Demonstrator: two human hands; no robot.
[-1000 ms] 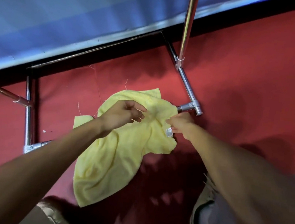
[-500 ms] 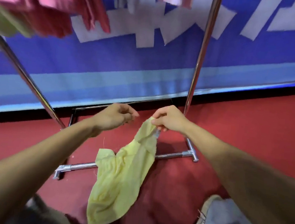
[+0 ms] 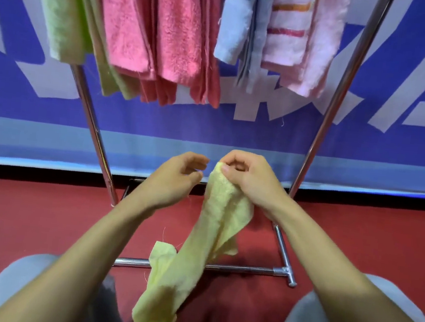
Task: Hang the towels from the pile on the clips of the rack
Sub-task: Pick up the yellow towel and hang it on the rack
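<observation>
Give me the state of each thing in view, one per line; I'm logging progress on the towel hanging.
yellow towel: off the floor, dangling from the right hand, not yet on the rack.
right hand: pinching the towel's top corner.
left hand: beside the corner, fingers loosely curled, holding nothing.
green towels: hung.
pink towels: hung.
light blue towel: hung.
striped pale pink towel: hung.
rack: upright; clips out of view.

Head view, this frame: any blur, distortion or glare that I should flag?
Head view: hanging green towel and pink towels smeared by motion blur; yellow towel and right hand sharper; rack poles splay outward, wide-angle distortion; small glints on the base bar, no harsh glare.
</observation>
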